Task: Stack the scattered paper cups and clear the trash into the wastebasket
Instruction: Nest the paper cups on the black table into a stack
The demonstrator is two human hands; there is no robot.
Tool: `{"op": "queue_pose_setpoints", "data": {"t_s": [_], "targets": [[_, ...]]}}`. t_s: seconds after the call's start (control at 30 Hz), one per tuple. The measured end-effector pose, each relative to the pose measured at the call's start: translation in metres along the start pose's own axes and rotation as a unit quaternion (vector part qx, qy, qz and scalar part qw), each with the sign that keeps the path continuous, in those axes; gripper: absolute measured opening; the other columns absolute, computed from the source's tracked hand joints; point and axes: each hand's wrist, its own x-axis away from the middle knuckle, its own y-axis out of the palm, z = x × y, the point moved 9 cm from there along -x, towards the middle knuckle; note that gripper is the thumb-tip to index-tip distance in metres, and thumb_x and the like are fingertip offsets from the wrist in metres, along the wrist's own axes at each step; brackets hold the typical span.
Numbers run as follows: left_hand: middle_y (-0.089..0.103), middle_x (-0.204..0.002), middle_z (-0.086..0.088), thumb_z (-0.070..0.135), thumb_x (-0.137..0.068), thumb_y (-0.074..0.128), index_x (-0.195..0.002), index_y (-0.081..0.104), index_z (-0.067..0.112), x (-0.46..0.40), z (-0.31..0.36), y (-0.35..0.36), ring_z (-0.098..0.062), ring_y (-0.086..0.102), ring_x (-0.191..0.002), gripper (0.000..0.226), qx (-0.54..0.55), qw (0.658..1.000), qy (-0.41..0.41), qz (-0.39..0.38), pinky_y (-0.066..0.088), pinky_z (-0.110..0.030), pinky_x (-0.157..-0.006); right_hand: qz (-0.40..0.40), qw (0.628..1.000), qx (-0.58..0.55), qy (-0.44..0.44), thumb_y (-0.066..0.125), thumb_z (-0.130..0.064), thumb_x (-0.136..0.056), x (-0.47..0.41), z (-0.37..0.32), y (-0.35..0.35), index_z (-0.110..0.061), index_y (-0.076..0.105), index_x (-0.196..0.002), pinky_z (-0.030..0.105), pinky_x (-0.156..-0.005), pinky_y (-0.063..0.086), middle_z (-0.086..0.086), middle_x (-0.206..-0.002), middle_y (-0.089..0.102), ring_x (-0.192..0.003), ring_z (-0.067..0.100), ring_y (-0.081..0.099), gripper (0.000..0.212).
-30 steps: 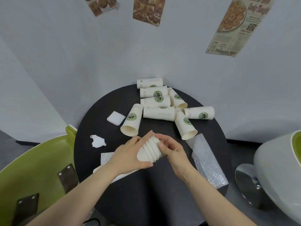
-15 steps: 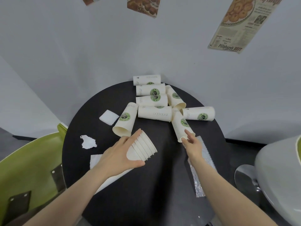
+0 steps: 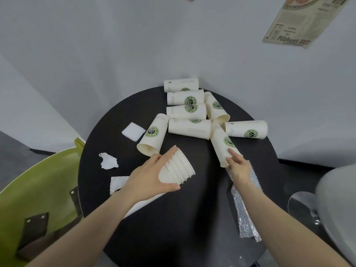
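A: The left hand (image 3: 148, 178) grips the nested stack of cups (image 3: 178, 170), fingers and thumb wrapped round its base, mouths pointing up and to the right; what does the right hand (image 3: 238, 167) want now?

B: Its fingers reach the rim end of the nearest loose cup (image 3: 223, 146), which lies on its side on the round black table (image 3: 173, 218); they touch the mouth, one fingertip lying along the wall, but I cannot tell whether they have closed on it yet; I would pinch the rim lightly, since paper walls dent, then lift, turn the base toward the stack and slide it in straight.

A: And the stack?

B: Keep it tilted with the open end facing the incoming cup; hold low so the fingers stay off the top rim (a thumb over the lip would block nesting).

A: How do the cups look?

B: Cream paper with a round green logo; seven loose ones lie on their sides toward the far edge, several touching; the one by the left hand (image 3: 152, 134) opens toward the person.

A: The trash?

B: A foam square (image 3: 133, 131), a crumpled scrap (image 3: 108, 161), a paper napkin (image 3: 117, 185) partly under the left wrist, and bubble wrap (image 3: 244, 211) under the right forearm; no wastebasket shows.
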Motion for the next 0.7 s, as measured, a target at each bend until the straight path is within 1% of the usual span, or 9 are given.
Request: {"op": "queue_pose_setpoints", "data": {"t_s": [0.07,0.13,0.2,0.3,0.43,0.5,0.57,0.63,0.7], "targets": [[0.031,-0.136,0.021,0.062,-0.071,0.066,-0.131,-0.013,0.070,0.002,0.002,0.001,-0.007,0.044,-0.119,0.099,0.004,1.000,0.003,-0.003,0.047,-0.031,-0.085,0.010,1.000,-0.023,-0.007,0.057,0.004,-0.090,0.008,-0.005,-0.008,-0.011,0.063,-0.123,0.040,-0.105,0.044,-0.002,-0.086,0.057,-0.095,0.018,0.057,0.037],[0.030,-0.138,0.021,0.062,-0.072,0.066,-0.129,-0.013,0.071,0.003,0.004,0.002,-0.007,0.043,-0.121,0.098,0.008,1.000,0.007,-0.007,0.046,-0.029,-0.083,0.028,0.999,-0.041,-0.017,0.057,0.004,-0.089,0.017,-0.010,-0.019,-0.012,0.064,-0.122,0.040,-0.106,0.043,-0.002,-0.096,0.061,-0.107,0.019,0.059,0.038],[0.030,-0.137,0.022,0.061,-0.072,0.067,-0.127,-0.014,0.072,0.005,0.007,0.004,-0.006,0.043,-0.120,0.098,0.010,1.000,0.012,-0.015,0.046,-0.029,-0.082,0.039,0.997,-0.055,-0.025,0.057,0.004,-0.088,0.028,-0.015,-0.031,-0.013,0.065,-0.120,0.039,-0.106,0.044,-0.002,-0.106,0.062,-0.119,0.020,0.055,0.037],[0.033,-0.131,0.023,0.060,-0.071,0.068,-0.125,-0.013,0.073,0.006,0.010,0.007,-0.004,0.044,-0.115,0.098,0.015,1.000,0.018,-0.020,0.046,-0.029,-0.083,0.046,0.996,-0.066,-0.035,0.058,0.003,-0.088,0.043,-0.023,-0.047,-0.020,0.069,-0.113,0.036,-0.102,0.048,0.003,-0.112,0.054,-0.111,0.016,0.052,0.035],[0.034,-0.124,0.023,0.061,-0.071,0.067,-0.130,-0.011,0.070,0.008,0.014,0.010,-0.002,0.045,-0.109,0.098,0.010,0.999,0.023,-0.030,0.046,-0.028,-0.080,0.077,0.991,-0.092,-0.060,0.059,0.002,-0.088,0.062,-0.034,-0.066,-0.011,0.068,-0.118,0.024,-0.086,0.055,0.003,-0.126,0.061,-0.098,0.014,0.062,0.034],[0.035,-0.121,0.023,0.061,-0.071,0.067,-0.130,-0.011,0.070,0.010,0.015,0.010,-0.002,0.046,-0.105,0.098,0.004,0.999,0.029,-0.033,0.045,-0.026,-0.077,0.081,0.989,-0.102,-0.071,0.058,0.004,-0.088,0.071,-0.038,-0.071,-0.010,0.068,-0.118,0.025,-0.084,0.056,0.002,-0.123,0.062,-0.093,0.012,0.064,0.034],[0.035,-0.120,0.022,0.061,-0.072,0.067,-0.129,-0.012,0.071,0.011,0.015,0.008,-0.001,0.045,-0.102,0.098,0.000,0.999,0.033,-0.035,0.044,-0.025,-0.075,0.077,0.989,-0.101,-0.076,0.057,0.005,-0.088,0.078,-0.040,-0.074,-0.011,0.068,-0.117,0.030,-0.086,0.056,0.001,-0.119,0.064,-0.096,0.014,0.065,0.035],[0.035,-0.123,0.022,0.060,-0.071,0.067,-0.129,-0.011,0.070,0.012,0.015,0.006,-0.001,0.044,-0.103,0.098,0.001,0.999,0.036,-0.034,0.043,-0.026,-0.077,0.055,0.990,-0.092,-0.087,0.055,0.005,-0.089,0.084,-0.044,-0.074,-0.013,0.069,-0.116,0.035,-0.087,0.055,-0.003,-0.112,0.068,-0.097,0.016,0.065,0.035],[0.034,-0.126,0.022,0.060,-0.071,0.067,-0.131,-0.010,0.069,0.013,0.014,0.003,-0.002,0.045,-0.108,0.098,0.002,0.999,0.038,-0.032,0.044,-0.027,-0.081,0.013,0.991,-0.082,-0.103,0.053,0.005,-0.090,0.090,-0.050,-0.070,-0.013,0.067,-0.117,0.034,-0.085,0.056,-0.006,-0.108,0.070,-0.094,0.013,0.066,0.035]]}}
